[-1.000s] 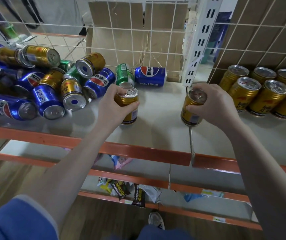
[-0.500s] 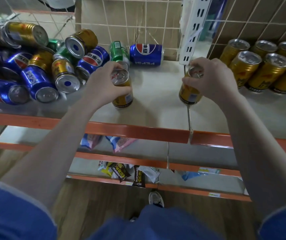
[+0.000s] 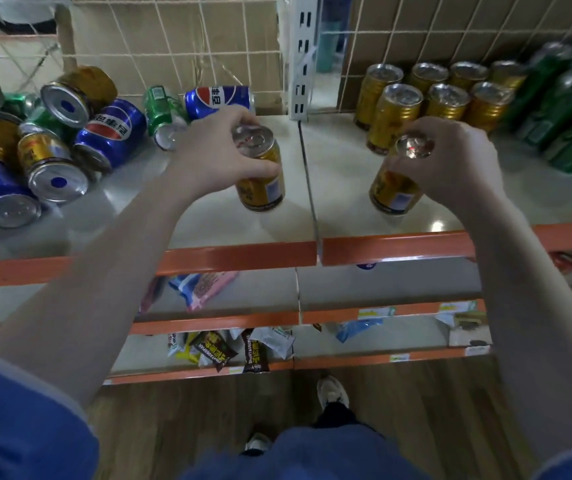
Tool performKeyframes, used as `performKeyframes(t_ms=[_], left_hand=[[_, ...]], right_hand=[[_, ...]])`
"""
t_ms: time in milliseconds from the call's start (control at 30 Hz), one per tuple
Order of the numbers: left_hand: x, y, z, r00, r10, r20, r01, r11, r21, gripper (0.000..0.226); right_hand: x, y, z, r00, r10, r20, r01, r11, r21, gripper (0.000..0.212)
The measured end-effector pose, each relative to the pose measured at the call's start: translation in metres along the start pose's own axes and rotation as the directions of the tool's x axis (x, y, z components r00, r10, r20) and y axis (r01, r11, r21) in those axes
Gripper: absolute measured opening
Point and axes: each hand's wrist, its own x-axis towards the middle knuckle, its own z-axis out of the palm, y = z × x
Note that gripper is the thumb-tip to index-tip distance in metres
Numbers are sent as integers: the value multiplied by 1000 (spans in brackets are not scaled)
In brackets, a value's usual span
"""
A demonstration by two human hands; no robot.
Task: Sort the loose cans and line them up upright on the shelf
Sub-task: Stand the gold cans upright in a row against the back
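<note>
- The left hand (image 3: pixel 220 150) is gripping a gold can (image 3: pixel 261 174) near its top, fingers curled round the rim, thumb across the side facing the camera.
- This can is standing upright or nearly so on the shelf (image 3: pixel 208 223), just left of the seam between the two shelf boards, at about 12 o'clock in view.
- The right hand (image 3: pixel 450 161) is gripping a second gold can (image 3: pixel 393 187) by its top, fingers (image 3: pixel 412 168) wrapped over the lid edge.
- The second can is tilting slightly, its base at or just above the right board at about 1 o'clock; whether it is touching I cannot tell.
- At 10 o'clock a pile of loose cans (image 3: pixel 52 143) is lying on its side: blue, gold and green ones, jumbled and touching.
- At 1 to 2 o'clock, against the wire grid, sorted gold cans (image 3: pixel 447 95) are standing upright in two rows; the second can is sitting just in front of them.
- Green cans (image 3: pixel 568 109) are filling the far right, blurred.
- Snack packets (image 3: pixel 229 349) are lying on the lower shelves at 6 o'clock.
</note>
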Motion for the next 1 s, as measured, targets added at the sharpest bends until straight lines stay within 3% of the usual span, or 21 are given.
performKeyframes(t_ms=[233, 500, 833, 933, 1000], left_hand=[[23, 81, 62, 998, 63, 17, -65, 992, 109, 62], [57, 167, 160, 1000, -12, -4, 12, 985, 173, 70], [72, 212, 195, 994, -40, -100, 71, 940, 334, 72], [76, 213, 195, 998, -51, -45, 64, 926, 372, 70], [84, 210, 186, 996, -28, 80, -1, 939, 343, 72]], right_hand=[[5, 86, -34, 998, 60, -18, -59, 998, 31, 48], [30, 199, -76, 998, -15, 54, 17, 1000, -19, 43], [45, 241, -84, 989, -67, 131, 71, 997, -31, 50], [47, 242, -86, 989, -66, 133, 69, 998, -16, 49], [48, 243, -88, 990, -64, 126, 66, 998, -12, 49]])
